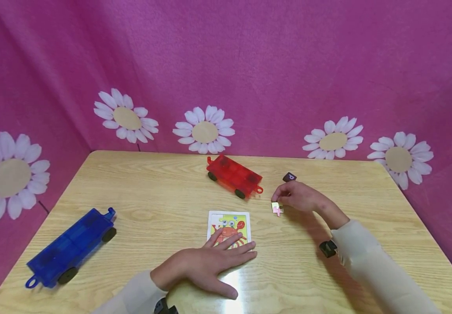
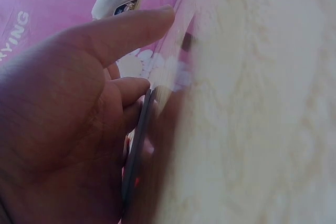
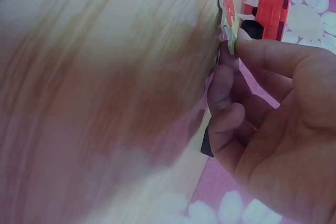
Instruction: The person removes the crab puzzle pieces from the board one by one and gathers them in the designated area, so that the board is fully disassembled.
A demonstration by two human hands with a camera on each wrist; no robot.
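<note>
Crab puzzle [image 1: 227,222], lower centre: apparently mostly filled, upper-left gap left; covered part unclear | right hand [image 1: 301,197], right of centre, pinches loose piece [image 1: 276,208], seemingly unplaced | left hand [image 1: 210,264] lies across puzzle, fingers straight, spread | bare tabletop [image 1: 264,229] off puzzle's right edge; red cart [image 1: 234,172] above
</note>
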